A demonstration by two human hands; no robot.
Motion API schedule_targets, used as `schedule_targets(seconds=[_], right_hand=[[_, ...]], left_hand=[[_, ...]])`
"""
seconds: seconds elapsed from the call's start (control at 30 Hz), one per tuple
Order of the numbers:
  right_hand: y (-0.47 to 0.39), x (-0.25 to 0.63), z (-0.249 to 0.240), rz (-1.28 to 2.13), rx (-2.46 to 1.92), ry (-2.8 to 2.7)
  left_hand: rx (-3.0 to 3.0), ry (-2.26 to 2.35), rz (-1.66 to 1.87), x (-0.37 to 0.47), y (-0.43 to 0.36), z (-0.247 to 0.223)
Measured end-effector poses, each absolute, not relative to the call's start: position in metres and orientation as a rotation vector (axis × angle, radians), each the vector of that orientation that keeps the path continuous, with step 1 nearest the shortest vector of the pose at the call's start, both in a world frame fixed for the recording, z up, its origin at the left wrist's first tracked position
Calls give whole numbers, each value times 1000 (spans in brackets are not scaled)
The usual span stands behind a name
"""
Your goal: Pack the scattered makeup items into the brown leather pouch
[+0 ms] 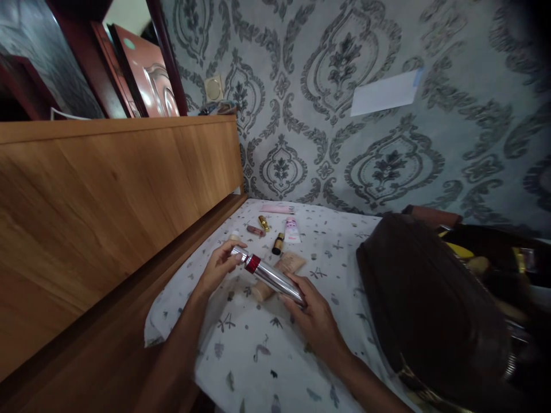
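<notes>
Both hands are on a slim silver cylindrical bottle with a red band (pixel 274 277), which slants across the sheet. My left hand (pixel 218 265) pinches its narrow silver end at the upper left. Around the wider lower end, my right hand (pixel 313 316) has its fingers closed. Beneath the bottle lies a beige squeeze tube (pixel 291 261), partly covered by it. Just past them are a small dark bottle with a gold cap (pixel 278 244), a pinkish-brown tube (pixel 255 230), a gold lipstick-like tube (pixel 264 223) and a white-and-pink tube (pixel 291 230).
A large dark brown bag (pixel 413 298) stands open on the right with several items inside. A long pink item (pixel 278 209) lies at the far edge of the patterned white sheet (pixel 258 378). The wooden board (pixel 120 189) borders the left; the patterned wall (pixel 322 132) rises behind.
</notes>
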State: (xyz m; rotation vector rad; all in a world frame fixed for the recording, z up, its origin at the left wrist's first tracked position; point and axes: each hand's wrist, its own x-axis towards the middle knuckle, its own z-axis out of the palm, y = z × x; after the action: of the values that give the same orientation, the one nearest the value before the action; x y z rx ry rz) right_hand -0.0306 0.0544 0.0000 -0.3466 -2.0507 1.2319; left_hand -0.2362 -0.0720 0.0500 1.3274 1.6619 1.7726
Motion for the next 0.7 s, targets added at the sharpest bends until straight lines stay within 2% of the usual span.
schedule_targets(seconds=[0.5, 0.7], right_hand=[[52, -30, 4, 1334, -368, -2024], [52, -29, 4, 1374, -386, -2008]], left_hand=[[1193, 1560, 1930, -237, -67, 48], [1125, 1213, 1953, -229, -69, 56]])
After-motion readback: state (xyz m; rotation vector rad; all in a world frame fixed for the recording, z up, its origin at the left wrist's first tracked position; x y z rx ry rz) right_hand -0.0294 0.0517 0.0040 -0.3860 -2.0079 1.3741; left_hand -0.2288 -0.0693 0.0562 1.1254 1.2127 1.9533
